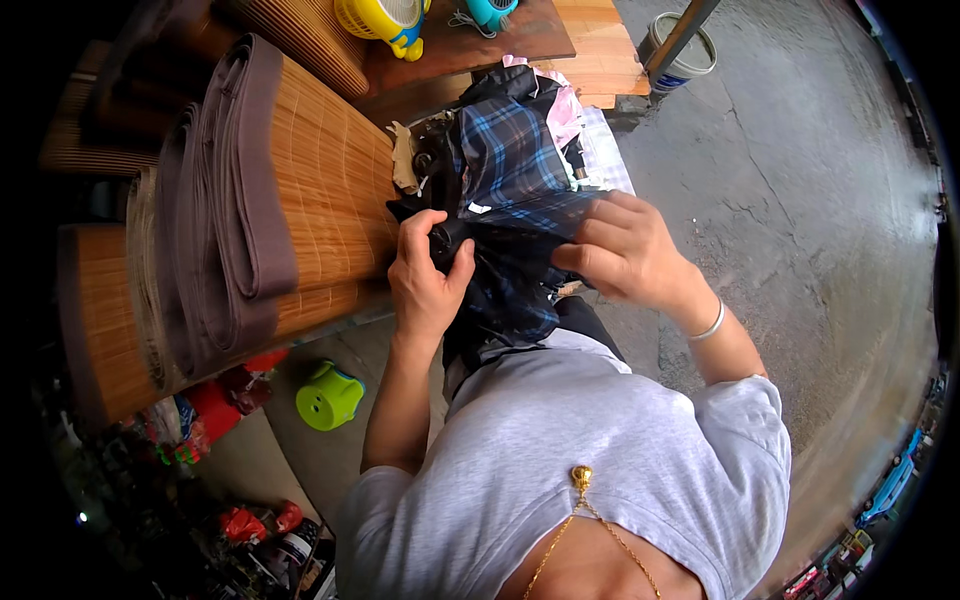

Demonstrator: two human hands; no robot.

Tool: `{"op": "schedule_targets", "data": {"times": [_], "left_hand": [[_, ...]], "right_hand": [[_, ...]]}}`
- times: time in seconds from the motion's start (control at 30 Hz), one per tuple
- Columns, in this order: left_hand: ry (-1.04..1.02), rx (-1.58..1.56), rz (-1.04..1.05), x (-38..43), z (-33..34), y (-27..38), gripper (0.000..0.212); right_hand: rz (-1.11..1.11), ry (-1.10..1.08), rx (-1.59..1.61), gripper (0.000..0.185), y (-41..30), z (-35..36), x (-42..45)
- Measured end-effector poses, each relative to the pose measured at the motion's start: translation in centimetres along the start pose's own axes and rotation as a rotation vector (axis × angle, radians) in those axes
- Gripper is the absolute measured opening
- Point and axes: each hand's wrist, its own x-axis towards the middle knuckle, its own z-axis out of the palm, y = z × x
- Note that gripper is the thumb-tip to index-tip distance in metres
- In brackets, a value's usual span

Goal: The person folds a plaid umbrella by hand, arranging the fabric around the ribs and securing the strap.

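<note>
My left hand grips a black, round-ended piece, which looks like the handle of a folding umbrella. Dark fabric with a blue plaid pattern spreads from it over the things in front of me and hangs down towards my lap. A fold of this thin fabric is pinched in my right hand, to the right of the left one. A small white tag shows on the cloth between the hands. Pink fabric lies at the far side of the plaid cloth. The fabric hides part of the black piece.
Folded bamboo mats with brown cloth edging are stacked at the left. A yellow fan and a teal device stand on a board beyond. A bucket is at the far right, a green stool at the lower left.
</note>
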Motion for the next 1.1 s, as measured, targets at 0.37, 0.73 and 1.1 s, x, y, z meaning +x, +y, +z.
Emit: {"op": "schedule_targets", "data": {"times": [0.37, 0.73, 1.1], "left_hand": [[0.022, -0.077, 0.033, 1.7, 1.1, 1.5, 0.024], [-0.044, 0.105, 0.199, 1.1, -1.2, 2.8, 0.037], [-0.086, 0.109, 0.184, 0.3, -0.1, 0.9, 0.038]], "right_hand": [[0.071, 0.022, 0.435, 0.016, -7.2, 12.3, -0.3], [0.322, 0.303, -0.062, 0.039, -0.7, 1.2, 0.3], [0.562, 0.141, 0.275, 0.011, 2.3, 1.5, -0.2]]}}
